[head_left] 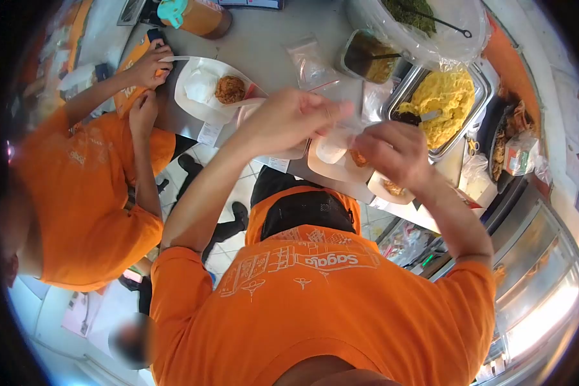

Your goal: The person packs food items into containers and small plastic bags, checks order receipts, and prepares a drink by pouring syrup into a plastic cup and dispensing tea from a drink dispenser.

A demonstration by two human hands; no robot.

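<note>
My left hand (pixel 296 120) reaches in over the counter, thumb and fingers pinched on a small clear plastic bag (pixel 349 128). My right hand (pixel 395 153), a little blurred, is closed at the bag's other side. Just below them sits a paper food tray (pixel 321 168) with white rice (pixel 330 152) and a piece of fried chicken (pixel 359 158), partly covered by my hands. Another tray with fried food (pixel 392 188) stands below my right wrist. To the left, an open paper tray (pixel 185 106) holds rice (pixel 201 85) and fried chicken (pixel 229 89).
A metal pan (pixel 392 96) of yellow food and a tub of dark sauce (pixel 368 58) stand beyond my right hand. Behind them is a plastic-lined container (pixel 367 19) with greens. A co-worker (pixel 103 193) at left handles an orange package (pixel 130 90). A bottle (pixel 202 19) stands at the back.
</note>
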